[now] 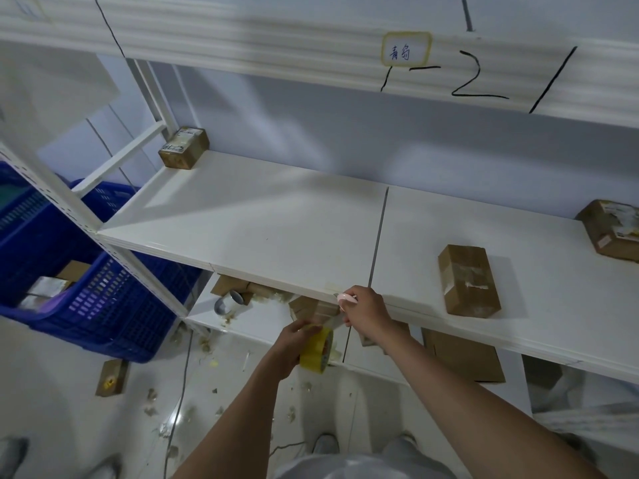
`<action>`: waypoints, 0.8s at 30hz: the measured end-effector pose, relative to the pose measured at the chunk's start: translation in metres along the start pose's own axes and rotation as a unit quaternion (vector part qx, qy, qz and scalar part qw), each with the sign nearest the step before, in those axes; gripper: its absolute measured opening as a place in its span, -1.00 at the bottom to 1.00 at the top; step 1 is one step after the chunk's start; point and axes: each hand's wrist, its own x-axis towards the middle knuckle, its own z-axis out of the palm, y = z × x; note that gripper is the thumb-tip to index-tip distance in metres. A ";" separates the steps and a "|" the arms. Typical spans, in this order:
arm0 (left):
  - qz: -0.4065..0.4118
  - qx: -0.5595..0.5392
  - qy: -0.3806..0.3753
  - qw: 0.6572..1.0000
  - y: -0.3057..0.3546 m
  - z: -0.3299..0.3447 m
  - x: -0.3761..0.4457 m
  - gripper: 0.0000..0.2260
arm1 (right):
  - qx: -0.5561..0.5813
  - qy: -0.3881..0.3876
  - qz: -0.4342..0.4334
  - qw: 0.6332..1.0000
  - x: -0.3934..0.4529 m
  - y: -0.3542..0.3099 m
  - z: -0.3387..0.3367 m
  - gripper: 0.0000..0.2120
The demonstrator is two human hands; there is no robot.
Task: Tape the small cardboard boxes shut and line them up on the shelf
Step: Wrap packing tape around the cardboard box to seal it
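Observation:
My left hand (pixel 288 347) grips a yellow tape roll (pixel 317 350) just below the shelf's front edge (pixel 276 285). A short strip of tape runs from the roll up to my right hand (pixel 364 312), which holds a small pink tool (pixel 347 299) against that edge. Three small cardboard boxes stand on the white shelf: one near the front right (pixel 468 280), one at the far right (pixel 612 229), one in the back left corner (pixel 183 148). Another box (pixel 311 307) sits on the lower shelf, partly hidden behind my hands.
Blue plastic crates (pixel 103 305) with items inside stand on the left. A silver tape roll (pixel 230 302) and flat cardboard (pixel 463 354) lie on the lower shelf. A small box (pixel 110 376) and tape scraps litter the floor. An upper shelf board (pixel 311 53) hangs overhead.

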 end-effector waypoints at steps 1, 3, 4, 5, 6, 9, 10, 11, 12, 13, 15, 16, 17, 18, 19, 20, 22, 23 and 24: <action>-0.002 0.003 0.005 1.000 0.000 0.001 0.000 -0.81 | 0.003 -0.001 -0.001 1.000 -0.001 0.000 0.000 -0.86; -0.007 0.013 0.018 1.000 0.000 0.003 0.002 -0.83 | 0.008 -0.002 0.000 1.000 -0.002 0.000 0.000 -0.86; -0.013 0.016 0.027 0.999 0.000 0.004 0.001 -0.84 | 0.009 -0.002 0.000 1.000 -0.003 0.000 0.000 -0.87; -0.017 0.018 0.035 0.999 0.001 0.006 0.001 -0.84 | 0.011 -0.001 -0.001 1.000 -0.003 0.000 0.001 -0.87; -0.020 0.021 0.039 0.999 0.002 0.007 0.000 -0.83 | 0.012 0.000 -0.001 1.000 -0.004 0.000 0.001 -0.88; -0.027 0.023 0.047 0.998 0.004 0.009 0.001 -0.78 | 0.007 -0.001 -0.006 1.000 -0.005 0.000 0.000 -0.90; -0.029 0.019 0.050 0.998 0.005 0.009 0.002 -0.75 | 0.006 -0.002 -0.009 1.000 -0.006 -0.001 0.000 -0.91; -0.029 0.012 0.053 0.998 0.006 0.009 0.002 -0.74 | 0.005 -0.002 -0.012 1.000 -0.006 -0.002 0.000 -0.91; -0.026 0.007 0.057 0.998 0.007 0.010 0.003 -0.74 | 0.001 -0.001 -0.016 1.000 -0.007 -0.002 -0.002 -0.91; -0.021 0.006 0.062 0.998 0.009 0.010 0.002 -0.76 | -0.007 0.004 -0.023 1.000 -0.007 -0.003 -0.004 -0.90; -0.011 0.018 0.075 0.997 0.011 0.010 0.004 -0.82 | -0.024 0.021 -0.045 0.999 -0.005 -0.006 -0.013 -0.87; -0.008 0.023 0.080 0.996 0.012 0.010 0.004 -0.84 | -0.028 0.033 -0.055 0.998 -0.003 -0.008 -0.020 -0.86; -0.006 0.024 0.082 0.996 0.013 0.011 0.005 -0.85 | -0.029 0.045 -0.062 0.997 0.000 -0.010 -0.028 -0.86; -0.006 0.025 0.082 0.996 0.013 0.012 0.004 -0.86 | -0.030 0.057 -0.065 0.996 0.003 -0.012 -0.037 -0.85; -0.007 0.027 0.082 0.996 0.013 0.013 0.004 -0.88 | -0.033 0.069 -0.067 0.995 0.006 -0.014 -0.046 -0.85; -0.008 0.027 0.082 0.996 0.013 0.013 0.005 -0.89 | -0.035 0.081 -0.066 0.994 0.009 -0.015 -0.055 -0.85; -0.011 0.022 0.080 0.997 0.013 0.015 0.005 -0.92 | -0.037 0.110 -0.064 0.991 0.016 -0.015 -0.073 -0.85; -0.010 0.019 0.077 0.997 0.013 0.015 0.004 -0.92 | -0.037 0.130 -0.060 0.989 0.020 -0.013 -0.083 -0.85; -0.010 0.020 0.076 0.997 0.013 0.015 0.003 -0.91 | -0.033 0.155 -0.054 0.986 0.022 -0.011 -0.093 -0.86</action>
